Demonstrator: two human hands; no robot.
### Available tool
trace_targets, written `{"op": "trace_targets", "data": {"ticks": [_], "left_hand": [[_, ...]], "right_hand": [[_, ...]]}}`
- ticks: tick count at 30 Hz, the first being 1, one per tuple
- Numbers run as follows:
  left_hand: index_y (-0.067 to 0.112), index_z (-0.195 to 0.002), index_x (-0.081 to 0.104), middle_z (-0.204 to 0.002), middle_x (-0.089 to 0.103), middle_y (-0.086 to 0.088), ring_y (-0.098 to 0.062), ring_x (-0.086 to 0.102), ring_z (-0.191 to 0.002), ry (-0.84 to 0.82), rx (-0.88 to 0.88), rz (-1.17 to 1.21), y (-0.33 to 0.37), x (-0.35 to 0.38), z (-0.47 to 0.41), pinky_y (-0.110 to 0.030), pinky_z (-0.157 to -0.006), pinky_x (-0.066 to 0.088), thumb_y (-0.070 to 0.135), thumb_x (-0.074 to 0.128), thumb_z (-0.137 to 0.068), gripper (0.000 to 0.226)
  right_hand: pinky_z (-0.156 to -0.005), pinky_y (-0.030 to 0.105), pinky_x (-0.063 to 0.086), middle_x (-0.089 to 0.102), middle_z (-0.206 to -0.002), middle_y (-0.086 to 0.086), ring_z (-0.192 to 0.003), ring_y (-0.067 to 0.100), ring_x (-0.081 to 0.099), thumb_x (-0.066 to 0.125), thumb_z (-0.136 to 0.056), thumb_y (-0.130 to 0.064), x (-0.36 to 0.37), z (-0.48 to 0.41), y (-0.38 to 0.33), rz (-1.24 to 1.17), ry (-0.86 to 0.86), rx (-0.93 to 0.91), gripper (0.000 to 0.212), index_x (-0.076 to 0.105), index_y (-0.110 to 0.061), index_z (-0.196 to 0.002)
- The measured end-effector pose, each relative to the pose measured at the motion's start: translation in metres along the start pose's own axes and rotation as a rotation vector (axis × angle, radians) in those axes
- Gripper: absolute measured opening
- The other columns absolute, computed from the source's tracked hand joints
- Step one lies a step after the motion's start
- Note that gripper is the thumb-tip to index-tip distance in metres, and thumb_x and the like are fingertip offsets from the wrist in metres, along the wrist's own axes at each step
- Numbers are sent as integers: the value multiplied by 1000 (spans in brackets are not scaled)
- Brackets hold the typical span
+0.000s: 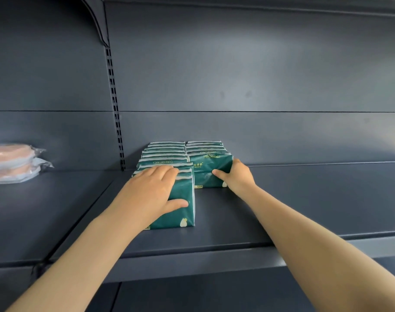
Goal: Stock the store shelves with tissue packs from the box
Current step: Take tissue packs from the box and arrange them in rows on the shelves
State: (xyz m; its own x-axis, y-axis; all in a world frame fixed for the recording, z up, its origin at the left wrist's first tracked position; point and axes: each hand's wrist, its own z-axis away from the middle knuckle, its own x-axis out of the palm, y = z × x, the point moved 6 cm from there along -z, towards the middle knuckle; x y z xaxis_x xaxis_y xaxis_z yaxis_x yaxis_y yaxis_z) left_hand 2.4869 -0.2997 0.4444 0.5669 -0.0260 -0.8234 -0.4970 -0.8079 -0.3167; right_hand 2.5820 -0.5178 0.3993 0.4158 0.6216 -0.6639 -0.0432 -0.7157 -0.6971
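Observation:
Two rows of dark green tissue packs stand upright on the dark grey shelf (282, 199), running back toward the rear panel. My left hand (153, 192) grips the front pack of the left row (180, 212), fingers over its top and thumb on its front face. My right hand (234, 176) holds the front pack of the right row (207, 167), thumb on the front face and fingers around its right side. The left row reaches further forward than the right row. The box is out of view.
A stack of pink items in clear wrap (14, 163) lies on the neighbouring shelf section at the left. A slotted upright (115, 109) divides the two sections. Bare shelf surface stretches to the right of the packs and in front of them.

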Motion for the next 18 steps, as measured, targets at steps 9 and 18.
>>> {"op": "trace_targets", "data": {"ticks": [9, 18], "left_hand": [[16, -140, 31, -144, 37, 3, -16, 37, -131, -177, -60, 8, 5, -9, -1, -29, -104, 33, 63, 38, -90, 69], [8, -121, 49, -118, 53, -7, -25, 50, -113, -99, -144, -11, 31, -93, 0, -39, -88, 45, 49, 41, -96, 49]], "right_hand": [[-82, 32, 43, 59, -113, 8, -104, 24, 55, 60, -88, -41, -39, 28, -9, 319, -272, -74, 48, 56, -6, -120], [-93, 38, 46, 49, -133, 9, -120, 32, 49, 59, -90, -38, -129, 95, -43, 898, -274, -272, 52, 45, -11, -133]]}}
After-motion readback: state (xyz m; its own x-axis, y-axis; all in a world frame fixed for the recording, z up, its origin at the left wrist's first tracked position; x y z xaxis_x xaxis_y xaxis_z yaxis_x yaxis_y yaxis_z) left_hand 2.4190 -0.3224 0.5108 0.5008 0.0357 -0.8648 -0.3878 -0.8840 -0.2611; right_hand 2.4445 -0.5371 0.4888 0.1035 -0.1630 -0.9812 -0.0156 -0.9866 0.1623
